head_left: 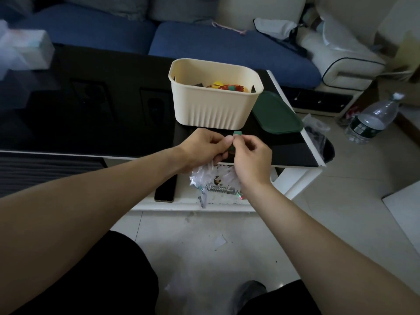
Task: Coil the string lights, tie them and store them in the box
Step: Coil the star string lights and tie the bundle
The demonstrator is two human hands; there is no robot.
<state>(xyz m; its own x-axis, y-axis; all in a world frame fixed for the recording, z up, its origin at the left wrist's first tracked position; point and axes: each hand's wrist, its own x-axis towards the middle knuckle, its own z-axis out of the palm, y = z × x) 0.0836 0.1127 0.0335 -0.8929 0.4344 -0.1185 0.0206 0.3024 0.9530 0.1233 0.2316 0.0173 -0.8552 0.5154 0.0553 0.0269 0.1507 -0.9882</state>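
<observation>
I am pinching what looks like a green tie (237, 133) between my left hand (204, 148) and right hand (247, 155), coiled string lights (213, 178) bunching beneath my palms, the box (204, 110) standing open just beyond my fingertips.

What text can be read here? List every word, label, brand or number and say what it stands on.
None can be read.
Water bottle: its dark label carries white print, too small and blurred to read.
Pale carton at the table's far left: blurred, no letters legible.
Cream box and green lid: no print visible.
</observation>
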